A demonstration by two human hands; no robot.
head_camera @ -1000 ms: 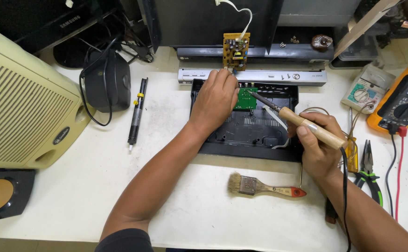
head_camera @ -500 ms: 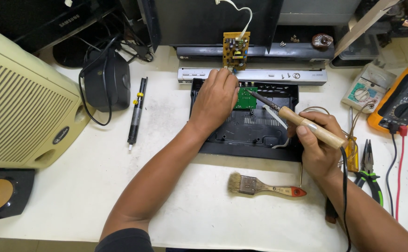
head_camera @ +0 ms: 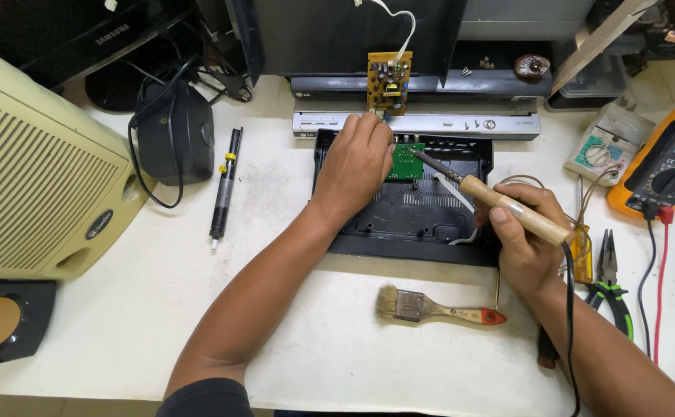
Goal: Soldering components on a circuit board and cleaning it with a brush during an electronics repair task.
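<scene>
My right hand (head_camera: 526,239) grips a wooden-handled soldering iron (head_camera: 507,207), its metal tip pointing up-left onto a small green circuit board (head_camera: 405,162). That board sits in the far part of an open black plastic device case (head_camera: 407,212). My left hand (head_camera: 356,166) rests on the case's far left part, its fingers closed at the green board's upper left edge, just below a brown circuit board (head_camera: 387,83) standing upright with a white cable. What the left fingers pinch is hidden.
A paintbrush (head_camera: 438,307) lies in front of the case. A black desoldering pump (head_camera: 224,187) and a black speaker (head_camera: 171,131) lie left, beside a large cream speaker (head_camera: 36,177). Right: green-handled pliers (head_camera: 607,286), an orange multimeter (head_camera: 665,162), an analog meter (head_camera: 606,147). A grey front panel (head_camera: 461,123) lies behind.
</scene>
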